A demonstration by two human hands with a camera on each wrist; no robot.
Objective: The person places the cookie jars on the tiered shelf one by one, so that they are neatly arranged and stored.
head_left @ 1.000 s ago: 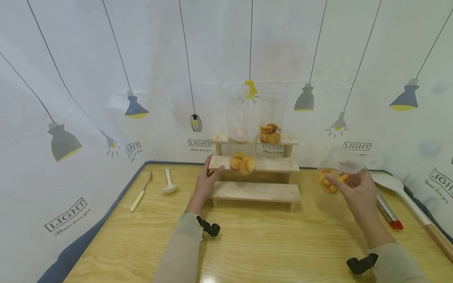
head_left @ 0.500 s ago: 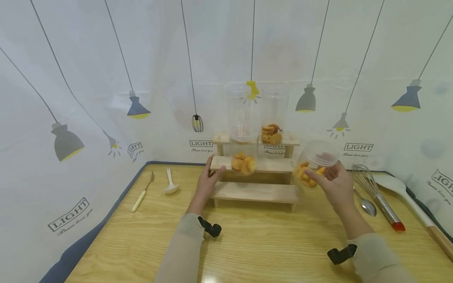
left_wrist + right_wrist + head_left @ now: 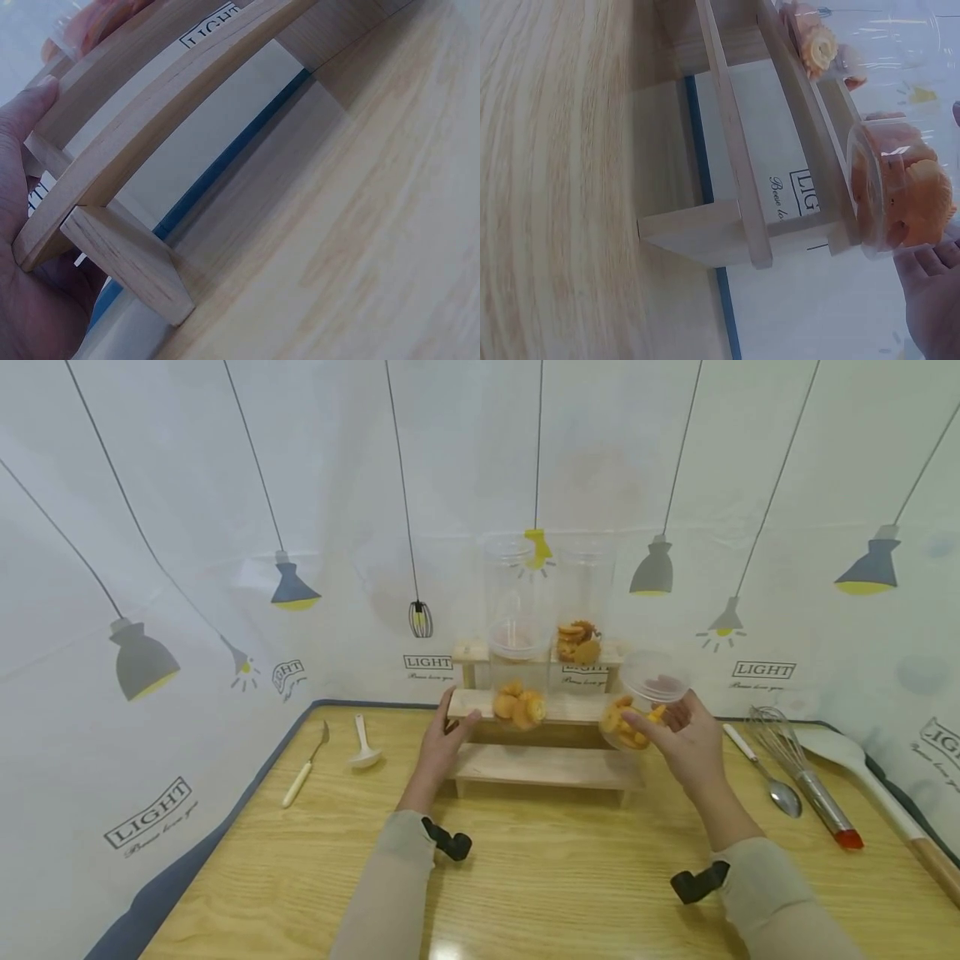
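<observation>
My left hand (image 3: 437,750) grips the left end of a three-tier wooden step shelf (image 3: 540,766), thumb on the middle tier. My right hand (image 3: 693,750) holds a clear lidded jar (image 3: 651,681) with orange cookies (image 3: 628,728) in its bottom. That jar tilts a little at the right end of the middle tier; in the right wrist view, its base (image 3: 864,196) is close beside the tier's end. Another jar (image 3: 517,672) with cookies stands on the middle tier. Behind, on the top tier, are two more clear jars, the right one holding cookies (image 3: 577,643).
On the table's left lie a small yellow-handled spatula (image 3: 300,781) and a white ladle (image 3: 363,753). To the right are a metal spoon (image 3: 783,797), a whisk (image 3: 817,797) and a large white turner (image 3: 840,750). A lamp-print cloth (image 3: 337,485) hangs behind the table.
My right hand has carried its jar leftward to the right end of the middle tier, uncovering the spoon and whisk. My left hand has stayed on the shelf.
</observation>
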